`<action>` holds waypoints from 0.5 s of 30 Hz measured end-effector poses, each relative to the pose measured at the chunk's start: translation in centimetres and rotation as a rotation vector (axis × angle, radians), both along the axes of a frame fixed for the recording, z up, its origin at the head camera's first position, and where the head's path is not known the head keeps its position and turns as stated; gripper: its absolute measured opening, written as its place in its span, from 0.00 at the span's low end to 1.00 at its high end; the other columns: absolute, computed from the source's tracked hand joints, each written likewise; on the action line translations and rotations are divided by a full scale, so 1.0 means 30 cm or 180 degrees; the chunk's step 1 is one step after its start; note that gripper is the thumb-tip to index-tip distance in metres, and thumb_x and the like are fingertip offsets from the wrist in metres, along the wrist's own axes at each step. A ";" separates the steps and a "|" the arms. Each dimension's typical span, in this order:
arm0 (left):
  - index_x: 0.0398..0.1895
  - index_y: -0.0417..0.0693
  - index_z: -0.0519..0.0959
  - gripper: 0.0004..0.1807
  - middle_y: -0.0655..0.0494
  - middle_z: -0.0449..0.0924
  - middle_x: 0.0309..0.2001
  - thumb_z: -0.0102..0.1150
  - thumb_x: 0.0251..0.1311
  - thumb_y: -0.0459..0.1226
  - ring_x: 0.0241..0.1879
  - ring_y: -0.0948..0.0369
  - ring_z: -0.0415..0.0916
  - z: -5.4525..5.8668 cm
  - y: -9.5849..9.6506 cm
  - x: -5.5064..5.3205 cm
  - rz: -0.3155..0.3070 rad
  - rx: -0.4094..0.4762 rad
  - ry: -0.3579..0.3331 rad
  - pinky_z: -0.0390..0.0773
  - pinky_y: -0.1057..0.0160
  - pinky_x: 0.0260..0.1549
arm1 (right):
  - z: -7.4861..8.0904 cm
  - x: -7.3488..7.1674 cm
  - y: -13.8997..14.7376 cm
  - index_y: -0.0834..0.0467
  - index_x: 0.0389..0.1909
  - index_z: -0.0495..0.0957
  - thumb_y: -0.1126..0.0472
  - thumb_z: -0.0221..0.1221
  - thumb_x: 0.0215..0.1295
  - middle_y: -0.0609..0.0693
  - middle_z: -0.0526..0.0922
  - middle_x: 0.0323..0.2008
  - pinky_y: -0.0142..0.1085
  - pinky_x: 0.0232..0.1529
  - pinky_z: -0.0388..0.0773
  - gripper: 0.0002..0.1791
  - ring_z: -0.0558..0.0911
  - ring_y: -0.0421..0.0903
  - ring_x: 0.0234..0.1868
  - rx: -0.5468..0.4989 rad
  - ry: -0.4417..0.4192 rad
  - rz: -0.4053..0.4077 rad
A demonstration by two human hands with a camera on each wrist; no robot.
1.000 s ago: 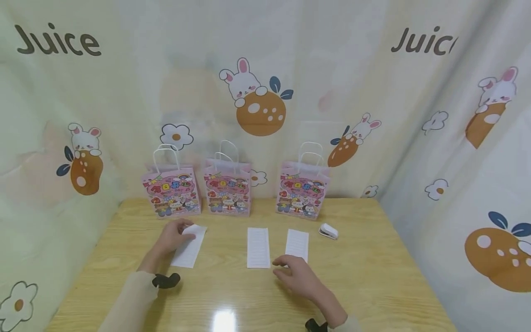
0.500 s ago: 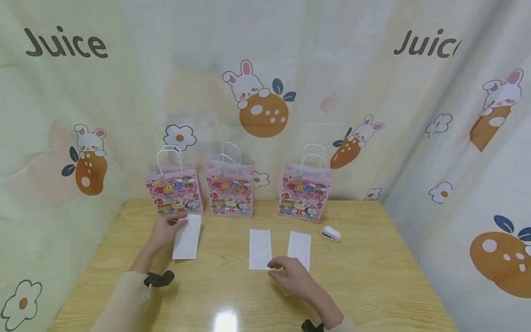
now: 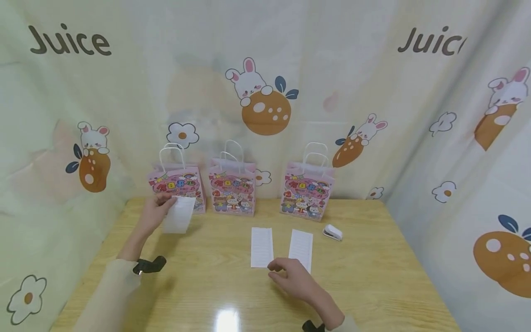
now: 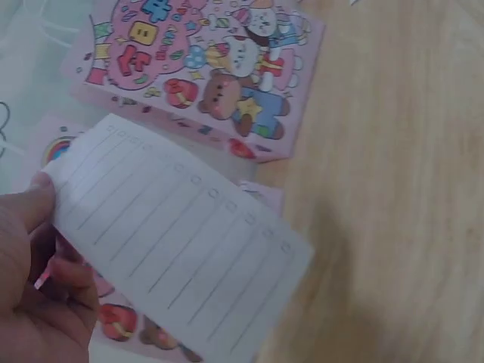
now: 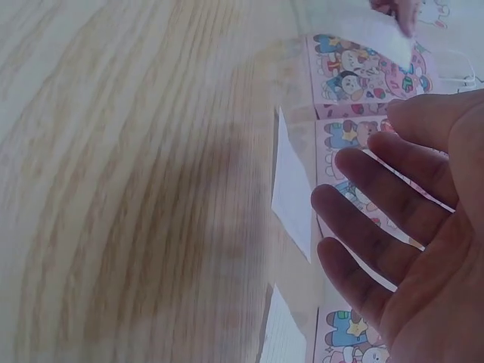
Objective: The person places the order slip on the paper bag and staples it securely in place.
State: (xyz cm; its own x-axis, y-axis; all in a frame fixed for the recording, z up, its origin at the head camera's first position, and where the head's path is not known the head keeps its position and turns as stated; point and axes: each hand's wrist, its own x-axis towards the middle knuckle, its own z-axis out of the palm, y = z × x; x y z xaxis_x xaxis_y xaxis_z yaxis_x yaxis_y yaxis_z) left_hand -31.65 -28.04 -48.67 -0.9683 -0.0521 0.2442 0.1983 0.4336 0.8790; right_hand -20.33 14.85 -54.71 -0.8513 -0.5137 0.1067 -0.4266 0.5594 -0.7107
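Note:
My left hand (image 3: 154,213) pinches the top corner of a white checklist slip (image 3: 179,216), held up in front of the left pink gift bag (image 3: 198,189). In the left wrist view the slip (image 4: 181,234) shows ruled lines with a small box at the end of each. My right hand (image 3: 292,277) hovers low over the table with relaxed, slightly bent fingers and holds nothing. Near its fingertips lies a middle slip (image 3: 262,246); another slip (image 3: 301,248) lies just beyond the hand, its lower part overlapped in the head view.
Two more pink cartoon gift bags, a middle one (image 3: 233,190) and a right one (image 3: 308,191), stand upright along the table's back edge, white handles raised. A small white stapler (image 3: 333,232) lies on the wooden table (image 3: 365,276) at the right. A printed curtain (image 3: 199,69) hangs behind.
My left hand has lifted the left slip off the table and carried it back and slightly left, up before the left bag. My right hand has stayed nearly still.

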 end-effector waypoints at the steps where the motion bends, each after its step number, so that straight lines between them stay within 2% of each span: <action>1: 0.45 0.27 0.77 0.17 0.37 0.80 0.37 0.57 0.69 0.38 0.30 0.63 0.74 0.022 -0.002 -0.011 0.0002 -0.0009 0.0053 0.75 0.70 0.25 | 0.004 -0.003 0.002 0.60 0.45 0.82 0.57 0.59 0.69 0.50 0.85 0.43 0.44 0.45 0.80 0.11 0.81 0.44 0.45 0.0008 0.0031 -0.0020; 6: 0.40 0.31 0.81 0.16 0.43 0.81 0.35 0.63 0.64 0.40 0.30 0.59 0.76 0.106 -0.024 -0.044 0.0094 -0.0235 0.0215 0.79 0.67 0.26 | 0.009 0.001 0.011 0.58 0.44 0.82 0.57 0.60 0.69 0.49 0.85 0.42 0.44 0.45 0.79 0.10 0.81 0.42 0.44 -0.0048 0.0062 -0.0069; 11: 0.38 0.35 0.84 0.18 0.45 0.82 0.36 0.67 0.60 0.45 0.31 0.58 0.77 0.151 -0.067 -0.055 0.0229 -0.0489 0.0145 0.79 0.66 0.25 | -0.009 0.021 0.002 0.57 0.44 0.82 0.56 0.59 0.69 0.47 0.85 0.41 0.45 0.45 0.79 0.10 0.80 0.38 0.42 -0.0116 -0.0018 0.0058; 15: 0.38 0.36 0.85 0.21 0.45 0.83 0.37 0.69 0.57 0.48 0.31 0.60 0.76 0.191 -0.085 -0.078 0.0337 -0.0469 0.0121 0.78 0.67 0.25 | -0.012 0.014 -0.013 0.57 0.43 0.82 0.58 0.59 0.69 0.45 0.84 0.39 0.47 0.46 0.79 0.09 0.80 0.36 0.41 -0.0156 -0.0063 0.0072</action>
